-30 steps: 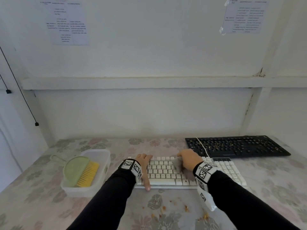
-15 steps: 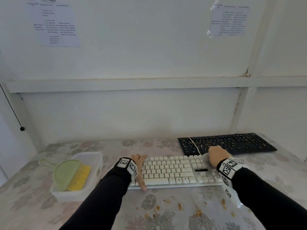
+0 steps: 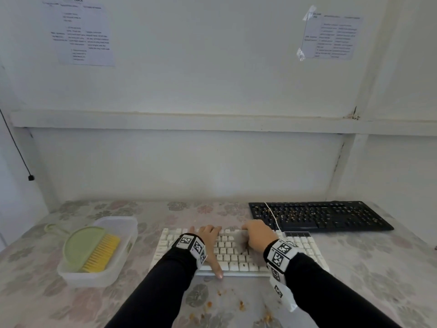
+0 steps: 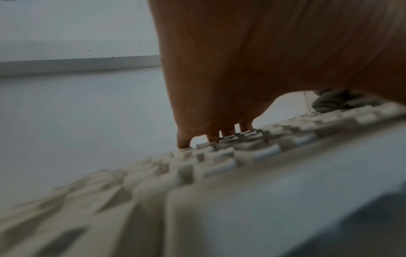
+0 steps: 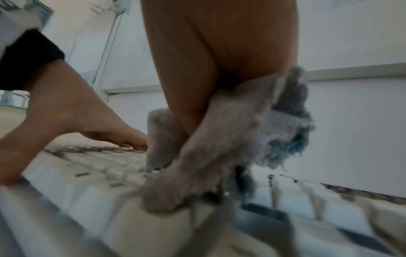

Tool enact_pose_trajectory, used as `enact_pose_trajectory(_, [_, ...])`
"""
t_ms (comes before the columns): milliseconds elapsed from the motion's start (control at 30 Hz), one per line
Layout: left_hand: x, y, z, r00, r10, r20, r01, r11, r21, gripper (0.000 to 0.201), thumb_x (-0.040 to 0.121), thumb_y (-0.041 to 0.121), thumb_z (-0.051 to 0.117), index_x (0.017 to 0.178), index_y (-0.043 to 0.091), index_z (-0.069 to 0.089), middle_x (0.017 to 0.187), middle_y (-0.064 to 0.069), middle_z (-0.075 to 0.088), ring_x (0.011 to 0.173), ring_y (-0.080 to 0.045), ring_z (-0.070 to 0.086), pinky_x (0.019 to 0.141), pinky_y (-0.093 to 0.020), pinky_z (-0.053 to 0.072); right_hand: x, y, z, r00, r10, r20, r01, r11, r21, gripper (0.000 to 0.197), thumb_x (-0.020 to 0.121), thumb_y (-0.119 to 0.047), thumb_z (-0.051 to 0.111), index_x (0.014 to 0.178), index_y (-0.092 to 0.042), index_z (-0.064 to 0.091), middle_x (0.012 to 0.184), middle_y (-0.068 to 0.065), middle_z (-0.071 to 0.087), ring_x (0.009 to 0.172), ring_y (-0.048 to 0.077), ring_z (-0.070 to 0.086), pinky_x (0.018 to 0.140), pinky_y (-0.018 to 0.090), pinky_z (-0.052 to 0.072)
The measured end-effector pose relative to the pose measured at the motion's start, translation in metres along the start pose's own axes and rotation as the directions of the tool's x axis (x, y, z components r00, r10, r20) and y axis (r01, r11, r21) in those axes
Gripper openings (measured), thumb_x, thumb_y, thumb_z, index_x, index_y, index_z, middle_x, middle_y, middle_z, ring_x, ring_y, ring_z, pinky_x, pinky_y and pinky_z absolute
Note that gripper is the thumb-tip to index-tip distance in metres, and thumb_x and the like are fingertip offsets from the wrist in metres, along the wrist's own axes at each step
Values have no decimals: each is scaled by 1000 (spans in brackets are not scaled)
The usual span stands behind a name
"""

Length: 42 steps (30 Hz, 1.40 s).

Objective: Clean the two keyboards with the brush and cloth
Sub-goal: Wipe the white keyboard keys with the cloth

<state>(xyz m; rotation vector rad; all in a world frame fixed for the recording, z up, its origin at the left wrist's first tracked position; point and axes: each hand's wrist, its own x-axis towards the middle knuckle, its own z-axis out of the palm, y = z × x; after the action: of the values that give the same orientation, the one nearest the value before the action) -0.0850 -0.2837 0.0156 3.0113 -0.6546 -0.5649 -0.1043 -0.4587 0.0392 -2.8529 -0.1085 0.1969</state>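
A white keyboard (image 3: 236,256) lies in the middle of the flowered table. My left hand (image 3: 209,242) rests flat on its left half with straight, spread fingers (image 4: 226,133) on the keys and the thumb at the front edge. My right hand (image 3: 257,235) sits over the middle keys and grips a fuzzy grey cloth (image 5: 219,147), which drags on the keycaps. Behind and to the right lies a black keyboard (image 3: 319,215) strewn with crumbs. A green brush with yellow bristles (image 3: 89,249) lies in a clear plastic tub (image 3: 113,275) at the left.
Brown crumbs (image 3: 241,304) lie scattered on the tablecloth in front of the white keyboard. A thin white cable (image 3: 272,214) runs over the black keyboard's left end. A white wall closes the back, and a black cord (image 3: 30,177) hangs at the left.
My right hand swept the cloth from the middle keys out to the white keyboard's right end and back to the middle. The left hand has stayed pressed on the left half.
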Motion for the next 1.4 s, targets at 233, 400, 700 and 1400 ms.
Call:
enact_pose_trajectory(233, [2, -1, 1, 1000, -8, -14, 8, 1000, -28, 132, 53, 61, 82, 152, 20, 5, 158, -4, 14, 145, -27, 18, 115, -57, 5, -12, 52, -16, 993, 98, -61, -102, 993, -56, 28, 90, -3, 43, 72, -21, 54, 97, 5, 59, 98, 26, 63, 82, 33, 52])
enact_pose_trajectory(400, [2, 0, 1, 1000, -13, -10, 12, 999, -34, 131, 53, 60, 83, 152, 20, 6, 159, -4, 12, 145, -27, 17, 116, -56, 4, -26, 93, -30, 966, 222, -134, -231, 971, -56, 22, 93, -10, 41, 76, -17, 54, 101, 5, 62, 96, 22, 63, 82, 28, 49])
enact_pose_trajectory(700, [0, 5, -5, 1000, -9, 8, 9, 999, -51, 132, 54, 54, 86, 152, 17, 6, 159, -5, 11, 145, -29, 15, 117, -52, 17, -37, 68, -30, 980, 106, -169, -108, 994, 0, 16, 87, -2, 49, 91, -16, 57, 109, 6, 54, 97, 21, 58, 87, 30, 49])
enact_pose_trajectory(1400, [7, 4, -1, 999, -36, 10, 37, 996, -77, 136, 49, 53, 88, 152, 18, 7, 159, -3, 11, 145, -27, 16, 116, -51, 22, -58, 110, -38, 972, 231, -42, -235, 959, -159, 22, 92, -8, 44, 84, -15, 63, 97, 5, 64, 96, 20, 64, 80, 26, 50])
